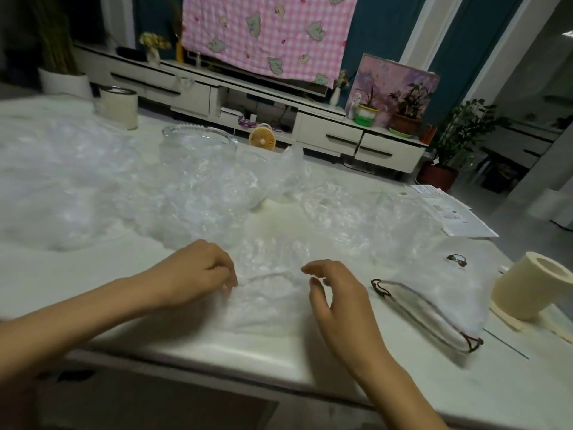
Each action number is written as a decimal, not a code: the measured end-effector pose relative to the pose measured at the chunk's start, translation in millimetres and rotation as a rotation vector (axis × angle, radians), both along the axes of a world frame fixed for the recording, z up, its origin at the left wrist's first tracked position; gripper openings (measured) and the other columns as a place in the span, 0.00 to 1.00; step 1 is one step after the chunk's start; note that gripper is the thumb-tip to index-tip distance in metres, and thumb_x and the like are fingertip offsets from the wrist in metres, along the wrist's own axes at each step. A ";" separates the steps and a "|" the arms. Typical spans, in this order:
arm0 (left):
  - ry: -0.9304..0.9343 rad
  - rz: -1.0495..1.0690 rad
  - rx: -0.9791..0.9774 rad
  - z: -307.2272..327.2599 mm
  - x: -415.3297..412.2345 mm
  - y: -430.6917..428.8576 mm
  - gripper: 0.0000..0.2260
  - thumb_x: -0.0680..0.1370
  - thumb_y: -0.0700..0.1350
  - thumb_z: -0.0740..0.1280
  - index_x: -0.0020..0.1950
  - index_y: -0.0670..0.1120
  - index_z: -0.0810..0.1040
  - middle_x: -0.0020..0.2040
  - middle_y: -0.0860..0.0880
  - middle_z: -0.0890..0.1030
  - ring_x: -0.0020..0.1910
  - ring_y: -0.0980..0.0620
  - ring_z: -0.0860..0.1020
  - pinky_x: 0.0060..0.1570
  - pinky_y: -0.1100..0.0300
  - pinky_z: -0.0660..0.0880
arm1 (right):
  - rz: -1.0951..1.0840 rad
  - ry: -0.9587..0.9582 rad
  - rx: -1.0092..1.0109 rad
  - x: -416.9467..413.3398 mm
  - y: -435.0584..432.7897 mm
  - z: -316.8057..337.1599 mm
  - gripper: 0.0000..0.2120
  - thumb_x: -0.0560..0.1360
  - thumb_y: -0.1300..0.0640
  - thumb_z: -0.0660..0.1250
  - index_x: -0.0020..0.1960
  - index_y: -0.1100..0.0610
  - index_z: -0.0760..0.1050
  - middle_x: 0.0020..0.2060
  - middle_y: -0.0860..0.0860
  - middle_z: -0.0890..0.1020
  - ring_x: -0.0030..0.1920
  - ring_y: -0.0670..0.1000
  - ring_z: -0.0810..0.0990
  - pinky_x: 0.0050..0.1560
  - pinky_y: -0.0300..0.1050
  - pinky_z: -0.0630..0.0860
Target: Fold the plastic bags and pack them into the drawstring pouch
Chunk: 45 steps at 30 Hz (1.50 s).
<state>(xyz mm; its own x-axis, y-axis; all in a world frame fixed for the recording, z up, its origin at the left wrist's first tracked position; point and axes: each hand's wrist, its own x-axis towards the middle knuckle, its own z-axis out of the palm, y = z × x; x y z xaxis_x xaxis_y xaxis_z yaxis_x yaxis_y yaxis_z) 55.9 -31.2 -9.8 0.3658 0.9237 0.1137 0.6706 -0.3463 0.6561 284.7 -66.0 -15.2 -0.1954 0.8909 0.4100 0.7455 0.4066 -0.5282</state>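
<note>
Plastic bag (266,293): left hand (198,271) pinches edge, right hand (338,293) open.

Crumpled clear plastic bags (198,193) heaped behind, one bag (269,302) spread flat in front, dark-corded drawstring pouch (449,293) lying right.

The desk (279,361) is white. At its near edge the bag (269,293) is clear with a whitish shine. On the right part of the desk the pouch (449,299) is translucent white, its cord (380,288) dark red-brown. At the desk's right end the roll (527,287) is cream. The paper (455,215) at the far right corner is white with black print. Beyond the desk, the quilt (266,32) has a pink-and-white check with pale green animal figures, the fan (262,139) is orange, and the wall (378,29) is dark teal.
</note>
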 end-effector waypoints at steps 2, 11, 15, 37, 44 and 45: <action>0.012 0.120 0.073 7.1 5.8 -4.1 0.21 0.64 0.58 0.52 0.36 0.49 0.81 0.39 0.53 0.83 0.40 0.54 0.80 0.46 0.57 0.75 | 0.084 -0.166 -0.034 -9.6 4.8 -9.5 0.14 0.78 0.53 0.56 0.60 0.52 0.74 0.58 0.46 0.76 0.59 0.46 0.73 0.57 0.28 0.61; 0.489 0.043 0.008 -23.8 33.1 -5.9 0.30 0.80 0.58 0.53 0.78 0.48 0.48 0.78 0.46 0.46 0.77 0.48 0.45 0.75 0.53 0.45 | 0.068 -0.689 -0.222 -20.2 0.2 -7.0 0.39 0.68 0.31 0.36 0.73 0.47 0.58 0.74 0.50 0.59 0.72 0.51 0.60 0.67 0.43 0.58; 0.534 -0.052 -0.110 -31.6 13.8 -4.8 0.42 0.75 0.68 0.54 0.77 0.49 0.37 0.76 0.48 0.33 0.74 0.51 0.33 0.73 0.55 0.35 | -0.033 -0.873 -0.360 -11.3 -16.5 0.7 0.46 0.64 0.24 0.28 0.76 0.47 0.44 0.77 0.53 0.49 0.73 0.53 0.56 0.67 0.48 0.58; 0.472 0.105 0.062 -48.7 42.1 -23.6 0.50 0.55 0.73 0.21 0.75 0.54 0.32 0.70 0.50 0.26 0.71 0.50 0.28 0.70 0.53 0.30 | 0.112 -0.600 -0.341 -10.1 52.2 -31.3 0.28 0.80 0.38 0.43 0.76 0.44 0.41 0.76 0.43 0.40 0.75 0.44 0.36 0.73 0.45 0.34; 0.361 0.138 0.394 -35.7 42.6 -29.3 0.35 0.76 0.67 0.39 0.72 0.50 0.66 0.75 0.42 0.58 0.73 0.44 0.61 0.73 0.52 0.55 | 0.049 -0.184 -0.177 -8.7 48.7 -31.9 0.25 0.79 0.42 0.50 0.72 0.51 0.65 0.72 0.46 0.66 0.73 0.48 0.61 0.74 0.44 0.54; 0.304 0.081 0.504 -36.1 42.8 -32.1 0.29 0.79 0.63 0.46 0.63 0.47 0.76 0.68 0.41 0.72 0.66 0.44 0.71 0.67 0.52 0.63 | 0.025 -0.002 -0.153 -5.5 46.8 -24.3 0.22 0.78 0.45 0.54 0.68 0.52 0.72 0.66 0.46 0.74 0.69 0.47 0.69 0.70 0.41 0.61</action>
<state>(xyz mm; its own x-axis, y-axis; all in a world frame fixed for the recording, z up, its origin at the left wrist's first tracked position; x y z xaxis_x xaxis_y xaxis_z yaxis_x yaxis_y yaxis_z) 98.7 -63.4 -45.9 0.3815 0.8093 0.4467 0.8399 -0.5053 0.1980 279.3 -19.2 -39.5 -0.2186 0.9379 0.2692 0.7375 0.3395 -0.5838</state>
